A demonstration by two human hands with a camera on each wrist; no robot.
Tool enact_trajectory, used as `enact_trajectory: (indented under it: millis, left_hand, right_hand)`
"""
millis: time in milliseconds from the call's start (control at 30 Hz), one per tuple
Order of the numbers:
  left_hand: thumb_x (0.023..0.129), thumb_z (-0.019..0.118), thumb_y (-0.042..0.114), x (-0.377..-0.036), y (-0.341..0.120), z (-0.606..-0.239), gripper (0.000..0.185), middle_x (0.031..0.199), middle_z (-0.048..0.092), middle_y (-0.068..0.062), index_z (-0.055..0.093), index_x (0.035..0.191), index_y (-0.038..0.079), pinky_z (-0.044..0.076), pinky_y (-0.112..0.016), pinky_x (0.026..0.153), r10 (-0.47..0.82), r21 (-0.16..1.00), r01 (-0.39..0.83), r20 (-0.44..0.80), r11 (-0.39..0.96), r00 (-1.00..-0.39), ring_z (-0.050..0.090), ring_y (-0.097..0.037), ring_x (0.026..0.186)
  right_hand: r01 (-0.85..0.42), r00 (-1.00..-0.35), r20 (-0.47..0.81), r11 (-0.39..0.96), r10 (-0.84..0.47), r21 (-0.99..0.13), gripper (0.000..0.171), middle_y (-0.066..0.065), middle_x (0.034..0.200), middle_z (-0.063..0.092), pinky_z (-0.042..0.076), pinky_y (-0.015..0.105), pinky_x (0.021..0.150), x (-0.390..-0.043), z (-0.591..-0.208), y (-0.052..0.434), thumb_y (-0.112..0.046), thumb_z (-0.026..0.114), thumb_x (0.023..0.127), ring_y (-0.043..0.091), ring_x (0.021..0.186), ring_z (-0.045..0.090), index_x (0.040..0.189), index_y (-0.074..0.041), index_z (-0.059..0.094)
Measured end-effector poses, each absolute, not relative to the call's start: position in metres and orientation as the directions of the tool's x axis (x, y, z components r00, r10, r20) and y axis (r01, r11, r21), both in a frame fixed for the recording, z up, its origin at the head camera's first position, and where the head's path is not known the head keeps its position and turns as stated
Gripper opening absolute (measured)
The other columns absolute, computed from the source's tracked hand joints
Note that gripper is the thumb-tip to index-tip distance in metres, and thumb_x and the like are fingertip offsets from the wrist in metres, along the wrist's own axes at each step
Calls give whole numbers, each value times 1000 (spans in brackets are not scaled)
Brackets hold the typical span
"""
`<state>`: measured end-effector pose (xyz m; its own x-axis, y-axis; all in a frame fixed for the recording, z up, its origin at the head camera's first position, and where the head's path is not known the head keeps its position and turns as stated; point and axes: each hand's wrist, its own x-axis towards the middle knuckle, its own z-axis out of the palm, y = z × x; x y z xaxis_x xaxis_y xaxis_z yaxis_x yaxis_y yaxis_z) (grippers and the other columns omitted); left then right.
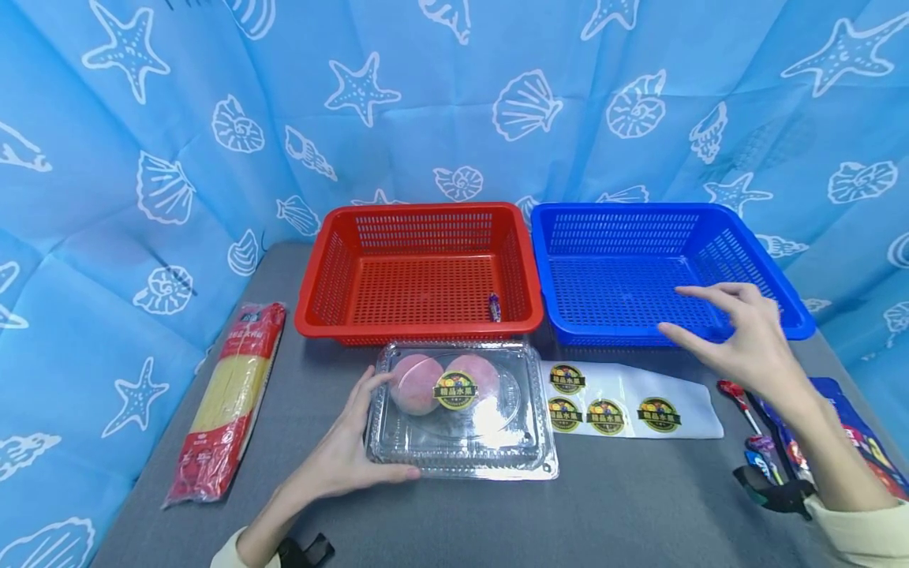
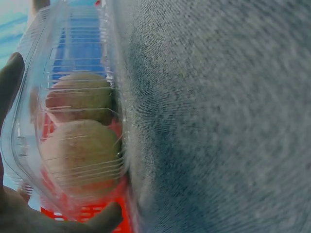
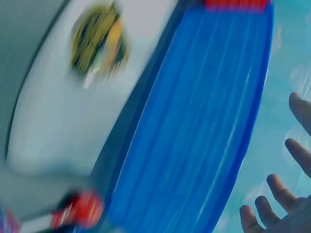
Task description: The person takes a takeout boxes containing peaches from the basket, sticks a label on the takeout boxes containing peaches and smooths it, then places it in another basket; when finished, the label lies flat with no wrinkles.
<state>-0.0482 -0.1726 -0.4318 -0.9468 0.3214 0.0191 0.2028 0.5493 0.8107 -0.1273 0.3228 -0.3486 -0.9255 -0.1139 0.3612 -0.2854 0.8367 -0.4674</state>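
A clear plastic clamshell box point(image 1: 461, 410) lies on the grey table with two pink peaches point(image 1: 415, 383) inside and a round yellow-and-black sticker point(image 1: 455, 390) on its lid. My left hand point(image 1: 362, 430) grips the box's left end, fingers on the top edge and thumb along the front rim. The left wrist view shows the box point(image 2: 73, 136) close up, with my thumb point(image 2: 104, 216) under it. My right hand point(image 1: 742, 331) hovers with spread fingers point(image 3: 277, 194) over the front edge of the blue basket point(image 1: 639, 209) and holds nothing.
A red basket point(image 1: 419, 325) behind the box holds one small wrapped candy point(image 1: 494, 307). A white sheet of round stickers point(image 1: 632, 410) lies right of the box. A noodle packet point(image 1: 230, 398) lies at the left. Lollipops point(image 1: 738, 398) and a blue packet point(image 1: 852, 430) lie at the right.
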Motion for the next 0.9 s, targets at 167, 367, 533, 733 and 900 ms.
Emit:
enact_trajectory:
  millis: [167,367,533,733,900]
  left_hand:
    - [63,96,43,-52,-174,-437,114,162,34,-12,26,153,31,23,-74,118,373,853,219,32,473,-927,27,-43,154]
    - [61,97,40,-53,-173,-438,103,150,44,-13,31,139,25,28,-73,116,368,881,187,16,434,-930,37,-42,148]
    - [58,98,41,-54,-172,-438,96,142,53,-7,37,129,23,35,-68,112,340,872,197,38,448,-940,48,-36,139]
    - [58,100,30,-53,-171,-437,87,136,55,-7,42,123,22,54,-46,96,315,921,145,25,363,-949,58,-27,122]
    - [61,98,12,-44,-171,-437,82,134,50,-17,44,122,13,62,-30,82,329,973,96,22,212,-944,65,-20,106]
  right_hand:
    - [-36,-974,219,904,65,-426,71,48,136,36,11,79,99,-132,-349,378,-36,74,92,61,131,24,143,7,50]
    - [197,-972,33,886,232,-420,91,53,150,12,8,86,103,-131,-359,419,-50,60,98,67,140,8,158,5,20]
    - [264,-965,-137,810,226,-523,97,52,155,-3,18,90,99,-131,-366,435,-53,51,101,72,138,9,161,2,-3]
    - [225,-972,-189,767,137,-601,97,55,149,12,31,85,97,-135,-370,438,-49,47,105,76,131,25,159,0,-18]
    - [272,-957,-257,738,137,-617,98,55,151,2,32,84,96,-134,-373,440,-53,43,105,76,132,22,157,-6,-25]
